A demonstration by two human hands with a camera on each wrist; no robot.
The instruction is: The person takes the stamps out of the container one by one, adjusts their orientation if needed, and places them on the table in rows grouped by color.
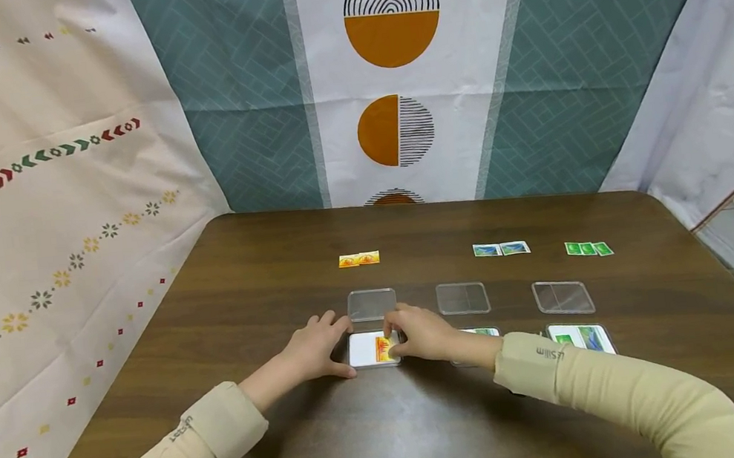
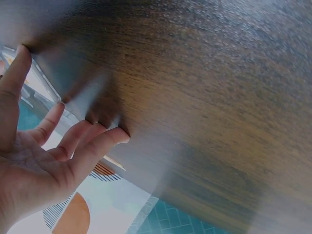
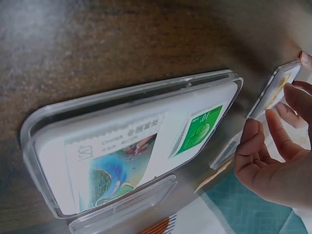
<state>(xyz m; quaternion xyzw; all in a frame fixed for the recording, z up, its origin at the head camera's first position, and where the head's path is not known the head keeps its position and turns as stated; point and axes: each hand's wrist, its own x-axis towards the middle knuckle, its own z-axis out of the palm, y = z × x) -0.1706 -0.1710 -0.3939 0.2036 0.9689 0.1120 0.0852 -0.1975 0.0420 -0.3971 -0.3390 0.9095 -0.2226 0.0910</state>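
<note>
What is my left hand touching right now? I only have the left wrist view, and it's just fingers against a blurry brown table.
Observer: Your left hand rests against the left edge of a clear case that holds a white card.
Operator: Where's my other hand?
Observer: Your right hand holds the right edge of that same case, next to an orange stamp on the card.
Operator: Any other cases around?
Observer: Yes, two more filled cases lie to the right, a middle case partly under your right wrist and a far right case showing green and blue stamps.
</note>
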